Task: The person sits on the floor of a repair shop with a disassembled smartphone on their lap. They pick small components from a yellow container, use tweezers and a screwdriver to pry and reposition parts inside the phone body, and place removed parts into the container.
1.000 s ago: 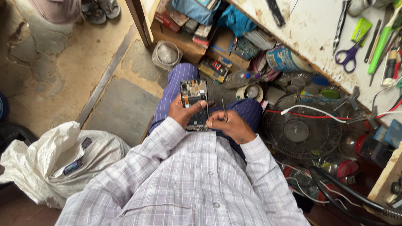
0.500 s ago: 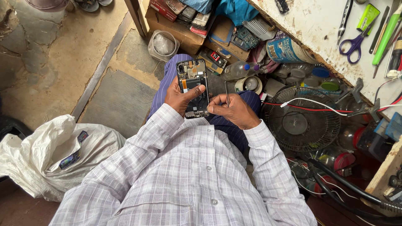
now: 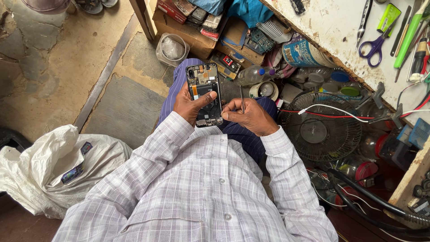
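Here, near the upper middle of the frame, your left hand [image 3: 190, 105] is wrapped around an opened black smartphone with its back cover off [image 3: 204, 93], thumb lying across the exposed circuit board and dark battery area. The phone stands roughly upright over your blue pinstriped trouser knee [image 3: 175, 85]. Just to its right, your right hand [image 3: 251, 116] pinches a thin metal tweezer-like tool [image 3: 242, 97] between fingers and thumb, with the tool's upper end pointing up the frame and its lower end at the phone's lower right edge. The two hands sit close together, nearly touching. In the right middle lies a round black wire fan grille [image 3: 320, 127]. At lower left slumps a white plastic sack [image 3: 49, 172]. Purple-handled scissors [image 3: 375, 45] rest on the white worktop [image 3: 331, 22] at upper right.
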